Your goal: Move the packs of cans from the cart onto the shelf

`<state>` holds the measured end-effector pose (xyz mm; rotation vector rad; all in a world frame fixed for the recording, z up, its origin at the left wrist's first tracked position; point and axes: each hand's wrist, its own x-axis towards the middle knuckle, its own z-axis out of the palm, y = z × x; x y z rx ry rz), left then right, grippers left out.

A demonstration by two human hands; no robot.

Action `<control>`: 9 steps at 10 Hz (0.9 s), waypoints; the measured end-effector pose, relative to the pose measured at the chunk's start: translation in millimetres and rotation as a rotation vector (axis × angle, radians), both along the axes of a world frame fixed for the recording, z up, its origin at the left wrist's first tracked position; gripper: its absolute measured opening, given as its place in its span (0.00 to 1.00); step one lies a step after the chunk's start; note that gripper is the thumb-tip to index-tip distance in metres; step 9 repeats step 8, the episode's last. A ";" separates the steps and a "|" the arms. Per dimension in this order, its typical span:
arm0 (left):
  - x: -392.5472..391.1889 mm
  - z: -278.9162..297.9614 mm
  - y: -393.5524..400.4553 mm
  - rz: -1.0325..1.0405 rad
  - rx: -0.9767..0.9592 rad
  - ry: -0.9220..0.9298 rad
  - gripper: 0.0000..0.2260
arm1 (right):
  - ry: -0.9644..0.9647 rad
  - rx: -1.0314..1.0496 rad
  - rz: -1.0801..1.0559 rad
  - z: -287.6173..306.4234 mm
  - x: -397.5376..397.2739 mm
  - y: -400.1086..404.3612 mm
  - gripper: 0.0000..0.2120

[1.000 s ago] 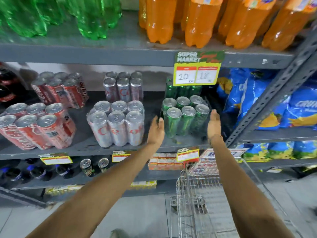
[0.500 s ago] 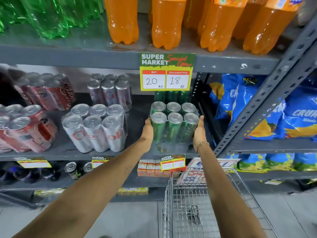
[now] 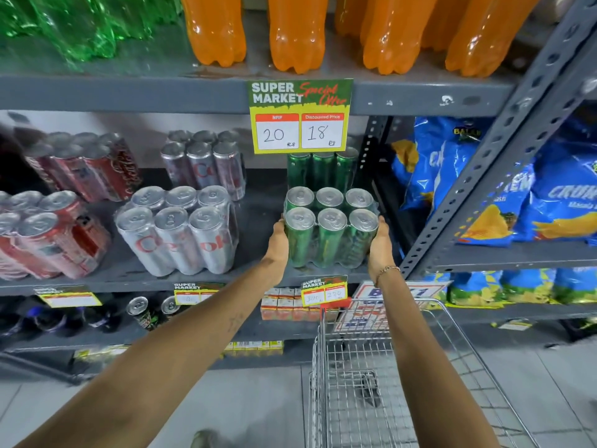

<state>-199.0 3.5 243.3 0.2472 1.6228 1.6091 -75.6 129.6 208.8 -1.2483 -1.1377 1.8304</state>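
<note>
A shrink-wrapped pack of green cans stands on the grey middle shelf, near its front edge. My left hand presses its left side and my right hand its right side, so both hold the pack. Behind it stands a second green pack, partly hidden by a price sign. The wire cart is below my right arm, and its visible basket holds no packs.
Silver can packs and red can packs fill the shelf to the left. Orange bottles and green bottles stand on the shelf above. Blue snack bags lie beyond the slanted shelf post at right.
My hands, open and apart beside the green pack a second ago, have closed in on its two sides. The view has shifted right and closer.
</note>
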 end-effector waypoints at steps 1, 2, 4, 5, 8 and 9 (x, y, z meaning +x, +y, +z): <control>2.0 0.7 -3.3 0.003 0.005 -0.021 0.23 | -0.004 0.021 0.023 -1.7 3.4 -1.4 0.47; 5.5 0.7 -5.9 -0.007 0.001 -0.036 0.23 | -0.025 0.022 0.034 -0.8 6.1 -4.2 0.44; 9.4 7.1 -10.3 -0.013 0.009 -0.012 0.22 | -0.072 0.053 0.046 0.7 10.5 -5.6 0.48; 12.4 9.3 -11.4 -0.007 0.023 0.016 0.21 | -0.042 0.030 0.040 -22.1 11.8 15.5 0.49; 10.3 20.6 -39.4 -0.055 -0.109 0.178 0.26 | -0.189 0.301 -0.186 28.0 17.9 -44.6 0.29; 10.3 20.6 -39.4 -0.055 -0.109 0.178 0.26 | -0.189 0.301 -0.186 28.0 17.9 -44.6 0.29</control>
